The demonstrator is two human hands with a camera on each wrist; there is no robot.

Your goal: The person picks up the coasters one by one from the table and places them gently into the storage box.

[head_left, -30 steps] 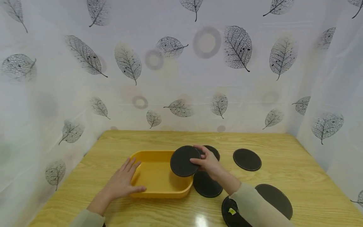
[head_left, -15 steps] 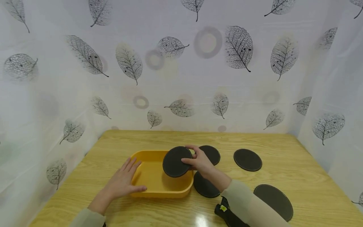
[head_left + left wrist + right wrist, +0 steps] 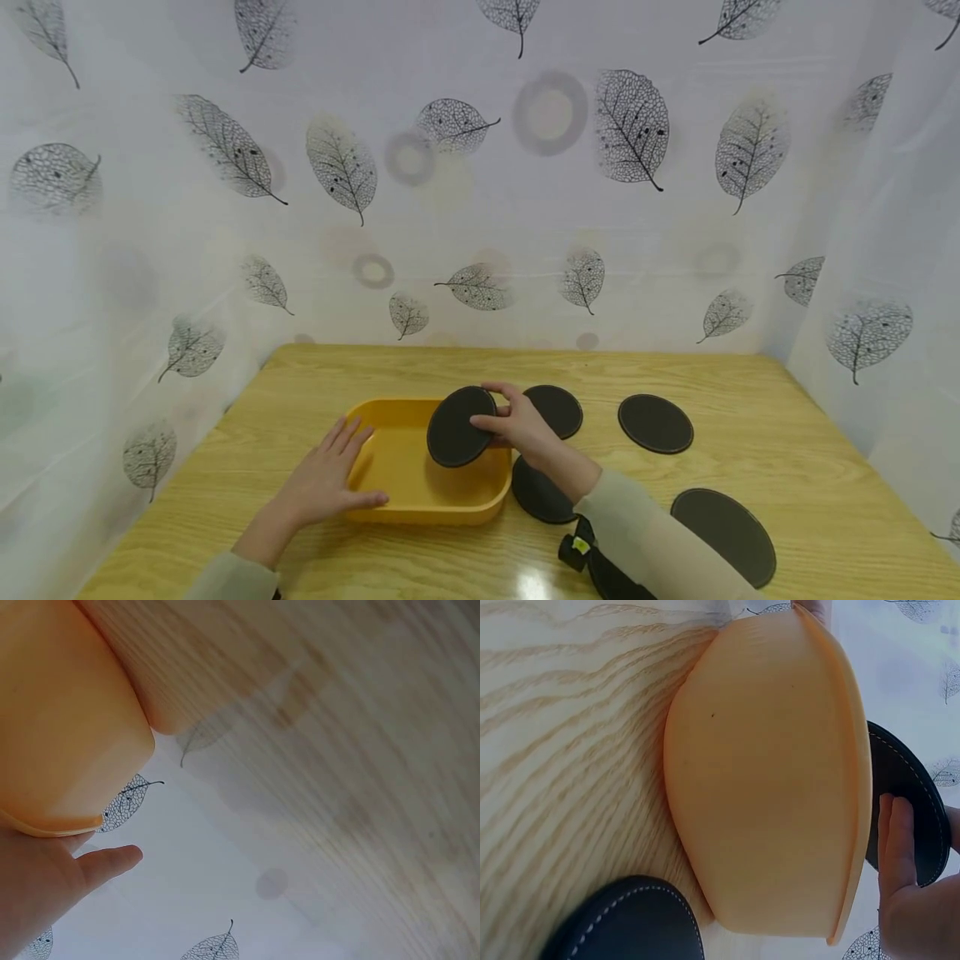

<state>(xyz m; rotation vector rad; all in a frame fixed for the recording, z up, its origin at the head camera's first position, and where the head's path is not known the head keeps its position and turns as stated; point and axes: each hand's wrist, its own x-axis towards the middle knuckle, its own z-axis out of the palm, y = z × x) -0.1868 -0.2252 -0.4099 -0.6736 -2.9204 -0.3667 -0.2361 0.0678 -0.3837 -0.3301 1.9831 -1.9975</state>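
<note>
My right hand pinches a round black coaster by its right edge, thumb on the near face. The coaster is tilted up over the right part of a yellow plastic basin. In the right wrist view, white stitching lines the held coaster, and fingers lie flat against its other face, beyond the basin's rim. My left hand rests on the basin's left end, fingers spread and fairly straight. The left wrist view has the thumb and hand at the basin's rim.
More black coasters lie flat right of the basin: one behind my right hand, one at the back right, one beside the basin, one at the front right. Another is partly under my right sleeve. A leaf-print curtain surrounds the table.
My right hand has carried the coaster left, further over the basin, and tilted it a little more. The black wrist device has shifted left with the arm. My left hand stays put.
</note>
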